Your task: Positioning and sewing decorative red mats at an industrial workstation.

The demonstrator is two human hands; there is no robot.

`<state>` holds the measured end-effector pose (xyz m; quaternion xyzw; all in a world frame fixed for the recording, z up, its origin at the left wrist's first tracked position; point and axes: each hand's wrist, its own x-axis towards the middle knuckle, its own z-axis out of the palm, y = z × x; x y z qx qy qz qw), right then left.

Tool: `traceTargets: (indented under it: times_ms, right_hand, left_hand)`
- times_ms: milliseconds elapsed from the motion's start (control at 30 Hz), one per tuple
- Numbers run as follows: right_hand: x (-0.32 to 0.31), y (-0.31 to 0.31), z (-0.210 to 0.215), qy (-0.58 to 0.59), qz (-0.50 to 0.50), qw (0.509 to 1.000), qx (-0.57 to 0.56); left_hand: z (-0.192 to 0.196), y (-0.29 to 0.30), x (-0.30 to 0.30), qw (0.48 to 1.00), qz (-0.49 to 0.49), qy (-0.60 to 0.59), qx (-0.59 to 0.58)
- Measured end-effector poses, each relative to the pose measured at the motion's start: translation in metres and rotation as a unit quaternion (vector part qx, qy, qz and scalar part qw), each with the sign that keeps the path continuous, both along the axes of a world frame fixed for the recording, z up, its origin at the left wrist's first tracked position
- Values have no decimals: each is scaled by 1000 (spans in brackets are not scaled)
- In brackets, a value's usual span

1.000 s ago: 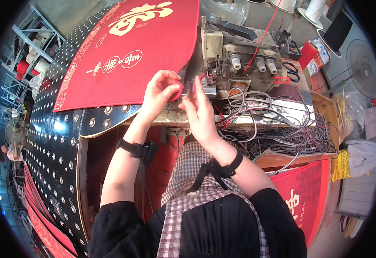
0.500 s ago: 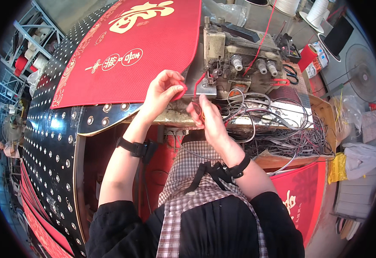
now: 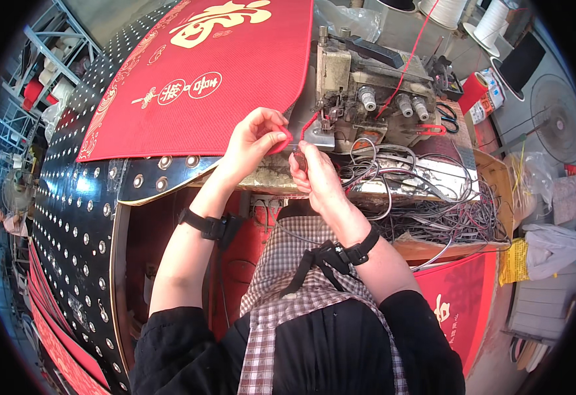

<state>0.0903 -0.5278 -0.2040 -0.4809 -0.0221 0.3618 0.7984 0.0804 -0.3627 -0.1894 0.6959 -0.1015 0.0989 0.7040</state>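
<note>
A large red mat (image 3: 235, 108) with gold figures lies on the table, its near right corner bent up in my left hand (image 3: 256, 139), thumb and fingers pinched on the edge. To the right, my right hand (image 3: 319, 172) is closed round a small dark tool (image 3: 299, 158), mostly hidden by the fingers. A thick red thread chain (image 3: 310, 123) runs from the needle area of the sewing machine (image 3: 377, 85) down to my right fingertips. Its lower end is hidden there. Both hands are just in front of the machine's metal plate (image 3: 325, 139).
Loose cords and trimmings (image 3: 433, 220) fill a wooden tray below the machine. Black scissors (image 3: 447, 117) lie right of it, near thread cones (image 3: 490, 26) and a fan (image 3: 554, 115). Metal studs dot the black tabletop (image 3: 77, 217) on the left.
My right hand has risen to the lower end of the red thread chain, its fingers curling tighter round the dark tool. The left hand keeps its pinch on the mat corner, almost still.
</note>
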Motion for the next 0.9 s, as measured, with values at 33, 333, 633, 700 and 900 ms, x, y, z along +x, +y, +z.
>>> traceTargets:
  times_ms: [33,333,633,700,900]
  right_hand:
    - [-1,0,1,4,-7,1000,-3]
    - [-3,-4,1,5,-28,1000,11]
    - [-36,7,-23,-341,-14,937,-76]
    - [-65,2,-28,-243,-6,965,-101]
    - [-81,-37,-27,-354,37,921,-160]
  left_hand:
    - [1,-1,-1,1000,4,1,-2]
    - [-1,-2,-1,1000,4,4,0]
    - [13,-4,-7,999,7,5,50]
    - [24,2,-21,967,55,-75,239]
    - [26,96,-53,760,204,-66,614]
